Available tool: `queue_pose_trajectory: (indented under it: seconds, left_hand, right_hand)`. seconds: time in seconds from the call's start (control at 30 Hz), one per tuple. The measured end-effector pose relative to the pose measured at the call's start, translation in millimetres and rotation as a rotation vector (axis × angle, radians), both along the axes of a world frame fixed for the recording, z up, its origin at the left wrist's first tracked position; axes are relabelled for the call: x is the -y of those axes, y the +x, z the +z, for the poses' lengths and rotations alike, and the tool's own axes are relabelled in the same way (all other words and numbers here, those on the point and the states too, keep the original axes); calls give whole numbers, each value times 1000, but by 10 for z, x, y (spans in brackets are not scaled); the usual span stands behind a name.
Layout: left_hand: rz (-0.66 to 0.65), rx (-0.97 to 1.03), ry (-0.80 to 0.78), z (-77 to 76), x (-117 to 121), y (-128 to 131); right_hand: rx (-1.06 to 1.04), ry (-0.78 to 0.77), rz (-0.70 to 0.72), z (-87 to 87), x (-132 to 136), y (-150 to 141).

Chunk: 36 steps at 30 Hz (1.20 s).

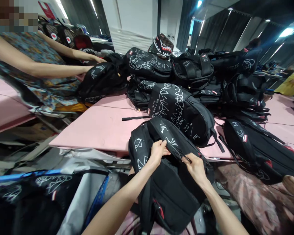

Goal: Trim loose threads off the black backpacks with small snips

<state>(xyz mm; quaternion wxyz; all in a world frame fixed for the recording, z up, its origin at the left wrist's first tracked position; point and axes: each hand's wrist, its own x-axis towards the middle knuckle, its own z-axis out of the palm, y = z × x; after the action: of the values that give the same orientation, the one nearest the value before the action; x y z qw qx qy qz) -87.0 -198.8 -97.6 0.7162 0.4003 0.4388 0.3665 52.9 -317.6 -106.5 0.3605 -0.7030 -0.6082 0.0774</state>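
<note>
A black backpack [166, 182] with white scribble print hangs off the near edge of the pink table [100, 127], against my lap. My left hand [158, 151] pinches the fabric at its upper zipper line, fingers closed. My right hand [194, 164] grips the same zipper line a little to the right, fingers closed on the fabric or zip pull. Just behind lies another black backpack [183, 111] with a white shark-mouth drawing.
Several more black backpacks [198, 70] are piled across the back and right of the table. At the left, another person's hands [88, 67] rest on a black backpack [101, 81]. A bag [26, 202] of backpacks sits at the lower left.
</note>
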Motion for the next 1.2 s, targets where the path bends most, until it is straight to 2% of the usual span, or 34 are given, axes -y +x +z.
queue_pose_trajectory:
  seconds: [0.1,0.17,0.2,0.27,0.37,0.47,0.53,0.6,0.63,0.7,0.73,0.8,0.83,0.87,0.93,1.03,1.13,1.2]
  left_hand:
    - [-44,38,-8,76,8,-19]
    - [-105,55,-26,141,82,-81]
    - [-144,60,-43,176,148,-135]
    - [-258,68,-76,246,336,-277]
    - [-407,129,-59,333,669,-521]
    - [-323,138,-19,337,860,-781]
    - [-240,85,-1,258,839,-1023]
    - [-152,-28,56,100,685,-1343]
    - [-84,-130,110,-7,559,-1519]
    - [63,-466,282,-256,225,-1849]
    - [107,-708,386,-389,33,-1982]
    - [-1,-1173,546,-641,-343,-2148]
    - [-62,-1275,583,-751,-505,-2182]
    - [-130,-1332,607,-849,-641,-2188]
    - [-211,-1321,621,-1006,-828,-2154]
    - [-278,-1317,623,-1157,-954,-2107]
    - [-281,-1308,590,-1207,-1020,-2137]
    - [-247,-1286,558,-1163,-1054,-2175]
  right_hand:
    - [-229,39,-126,85,257,81]
    - [-386,154,-240,210,298,43]
    - [-440,203,-254,275,287,-10]
    - [-509,222,-163,377,227,-186]
    - [-600,121,62,417,114,-574]
    - [-671,53,183,379,19,-955]
    - [-681,21,254,365,-39,-1107]
    - [-665,4,266,371,-93,-1138]
    - [-656,7,228,377,-116,-1109]
    - [-639,34,85,381,-146,-987]
    - [-632,47,5,376,-151,-906]
    - [-618,61,-117,352,-139,-740]
    - [-610,64,-159,335,-123,-662]
    - [-600,65,-195,318,-101,-591]
    - [-570,73,-260,289,-45,-467]
    - [-514,104,-348,273,51,-328]
    - [-466,118,-403,283,136,-247]
    - [-441,108,-423,287,182,-209]
